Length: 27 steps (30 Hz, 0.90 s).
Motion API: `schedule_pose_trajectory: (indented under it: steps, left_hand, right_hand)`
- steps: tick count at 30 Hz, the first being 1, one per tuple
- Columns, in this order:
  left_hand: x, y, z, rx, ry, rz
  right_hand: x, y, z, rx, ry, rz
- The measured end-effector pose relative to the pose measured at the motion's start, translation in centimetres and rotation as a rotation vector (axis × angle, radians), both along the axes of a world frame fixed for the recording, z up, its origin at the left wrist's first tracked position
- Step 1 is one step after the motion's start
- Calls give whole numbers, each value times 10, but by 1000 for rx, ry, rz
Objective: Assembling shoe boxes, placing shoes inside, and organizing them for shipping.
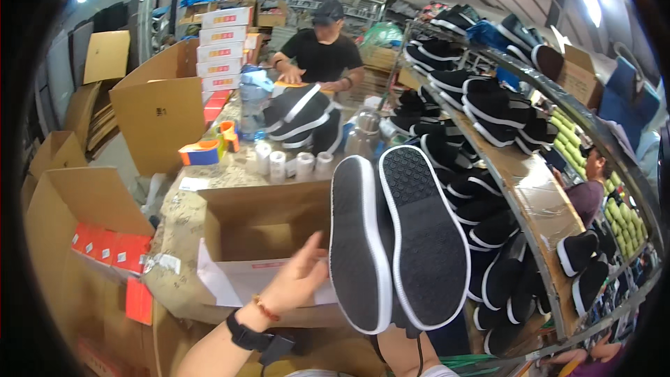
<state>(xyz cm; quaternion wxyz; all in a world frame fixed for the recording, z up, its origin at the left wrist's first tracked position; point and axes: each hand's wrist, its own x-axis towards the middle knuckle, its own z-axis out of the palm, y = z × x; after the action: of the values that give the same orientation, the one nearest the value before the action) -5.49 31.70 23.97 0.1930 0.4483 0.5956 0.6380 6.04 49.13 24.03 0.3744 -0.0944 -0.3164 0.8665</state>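
A pair of black shoes with white edges (431, 251) is held up in front of me, dark soles facing me. My right forearm (408, 352) rises behind the pair; the hand holding it is hidden by the soles. My left hand (300, 276), with a beaded bracelet and a black band at the wrist, is just left of the shoes. Its fingers are stretched toward the nearer sole and nothing shows in them. Beyond that hand an open cardboard box (237, 234) with a white outer side lies on the table, its inside bare.
Paper rolls (305, 165), an orange-and-blue tape dispenser (200, 152) and a water jug (255, 101) stand on the table (178, 227). A co-worker (321, 52) is across it, behind piled shoes. Shoe racks (520, 167) rise at right. A large carton (91, 195) holds orange boxes at left.
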Motion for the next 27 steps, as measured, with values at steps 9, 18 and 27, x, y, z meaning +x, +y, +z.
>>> schedule_pose_trajectory:
  steps: [9,18,27]
  left_hand:
    - [-68,-50,8,29,1046,537]
    - [-75,-55,-59,-294,910,249]
    - [-184,-105,-37,-452,753,628]
  right_hand:
    - [25,4,-93,-60,-129,284]
    - [-123,-20,-7,1977,-102,-319]
    - [-120,67,-51,1103,-863,-197]
